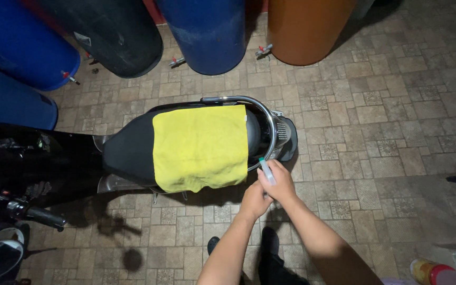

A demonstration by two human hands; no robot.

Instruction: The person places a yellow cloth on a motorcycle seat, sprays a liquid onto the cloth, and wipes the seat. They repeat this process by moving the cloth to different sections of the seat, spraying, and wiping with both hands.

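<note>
Two hands meet low beside a scooter. The right hand [279,182] is shut around a small tube [266,170] with a green tip, which pokes up toward the seat. The left hand [254,200] touches the right one from below, fingers curled; I cannot tell if it grips anything. A yellow cloth [199,146] lies flat over the black seat [127,150], just beside the tube. A shiny rail [267,119] curves behind the cloth. Big barrels [207,31] stand on the tiled floor [386,132].
</note>
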